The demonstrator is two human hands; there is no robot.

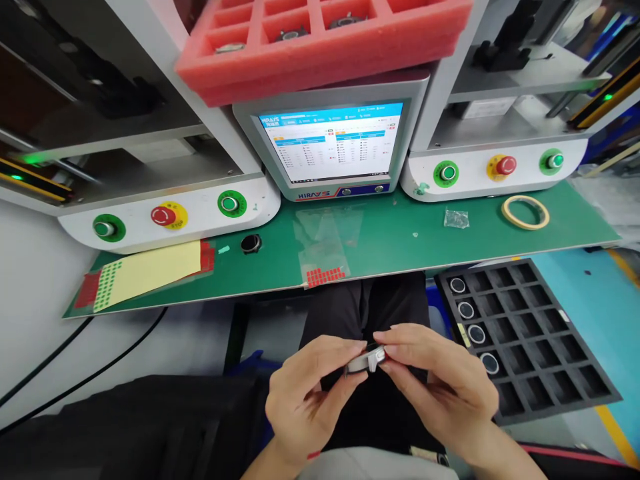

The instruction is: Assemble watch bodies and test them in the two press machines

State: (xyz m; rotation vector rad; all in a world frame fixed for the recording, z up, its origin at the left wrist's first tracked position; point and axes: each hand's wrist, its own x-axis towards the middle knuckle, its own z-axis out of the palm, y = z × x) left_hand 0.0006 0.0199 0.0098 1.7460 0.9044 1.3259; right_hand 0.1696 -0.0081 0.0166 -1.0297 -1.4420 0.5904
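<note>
Watch case sits between left grip and right grip, both pinching it.

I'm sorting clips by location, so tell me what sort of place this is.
Probably a factory workstation: a red stop button, a monitor and a black compartment tray holding round parts.

Held piece: silvery rim, metal-looking, smooth, soft sheen. Watch, bench left: dark glossy face. Bench top: green, smooth, faint sheen. Film, bench middle: clear plastic, glossy. Sheet, bench left: pale yellow, paper-like, matt. Bag, bench right: clear plastic, crinkled, glossy. Tape roll, bench right: cream, paper-like. Far tray: red foam, matt, rough. Near tray, right: black, foam-like, matt. Monitor: smooth glassy screen. Trousers: black cloth, matt.
</note>
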